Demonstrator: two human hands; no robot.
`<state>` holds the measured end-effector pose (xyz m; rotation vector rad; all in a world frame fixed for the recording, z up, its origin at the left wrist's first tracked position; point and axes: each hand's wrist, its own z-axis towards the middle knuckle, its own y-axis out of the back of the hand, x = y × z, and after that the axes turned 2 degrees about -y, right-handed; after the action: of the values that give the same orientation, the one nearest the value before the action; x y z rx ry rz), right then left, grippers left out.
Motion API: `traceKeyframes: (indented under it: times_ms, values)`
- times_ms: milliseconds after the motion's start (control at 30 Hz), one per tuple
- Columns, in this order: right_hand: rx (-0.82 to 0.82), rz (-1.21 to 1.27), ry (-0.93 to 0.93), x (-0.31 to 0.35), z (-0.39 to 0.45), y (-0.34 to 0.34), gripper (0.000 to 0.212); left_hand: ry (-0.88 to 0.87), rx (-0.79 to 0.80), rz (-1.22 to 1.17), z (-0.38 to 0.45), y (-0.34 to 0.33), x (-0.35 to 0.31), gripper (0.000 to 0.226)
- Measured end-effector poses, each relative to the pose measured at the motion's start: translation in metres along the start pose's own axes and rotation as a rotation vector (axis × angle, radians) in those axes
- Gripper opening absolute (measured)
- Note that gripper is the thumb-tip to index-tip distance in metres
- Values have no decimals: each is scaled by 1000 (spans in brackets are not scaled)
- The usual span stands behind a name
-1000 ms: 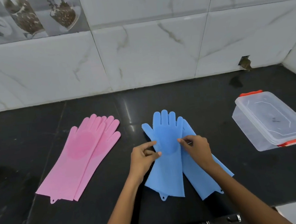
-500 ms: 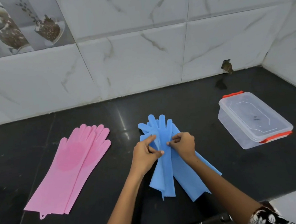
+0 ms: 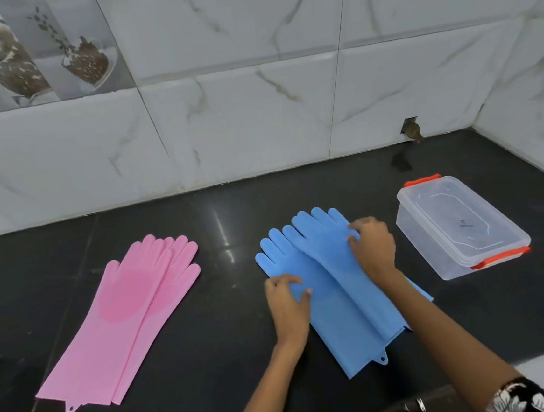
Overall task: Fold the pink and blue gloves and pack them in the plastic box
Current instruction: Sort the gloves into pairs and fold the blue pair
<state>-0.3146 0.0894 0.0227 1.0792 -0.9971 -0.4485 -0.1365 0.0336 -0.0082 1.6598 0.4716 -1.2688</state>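
The step in hand looks like squaring up the blue gloves [image 3: 335,286] before the first fold: they lie in the middle of the black counter [image 3: 212,361], one stacked over the other at a slight offset, fingers toward the wall and cuffs toward the person. The left hand [image 3: 288,307] rests on the left edge of the lower glove near its thumb, fingers bent and pinching the edge. The right hand [image 3: 373,249] sits on the upper glove below its fingers, curled fingertips gripping the right edge. The next move probably calls for bringing the two gloves into line and then turning the finger end over toward the cuffs, since at full length they look too long for the plastic box [image 3: 459,227]. That box stands just to the right with its clear lid on and its orange clips in place, so it must be opened before packing. The gloves look soft, smooth and floppy, each with a small hanging tab at the cuff. The pink gloves [image 3: 125,316] lie stacked and unfolded, well to the left.
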Motion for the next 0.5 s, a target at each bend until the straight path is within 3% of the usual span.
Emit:
traceKeyframes:
  times_ms: [67, 167, 333, 500]
  values:
    - [127, 8, 185, -11, -15, -19, 33, 33, -82, 35, 5, 5, 11, 22]
    - [304, -38, 429, -28, -31, -42, 45, 72, -48, 36, 18, 8, 10, 22]
    - [317, -33, 432, -38, -36, -55, 48, 65, -98, -9, 31, 3, 7, 27]
    - [260, 43, 320, -6, -55, -75, 47, -8, -141, 26, 40, 28, 18, 35]
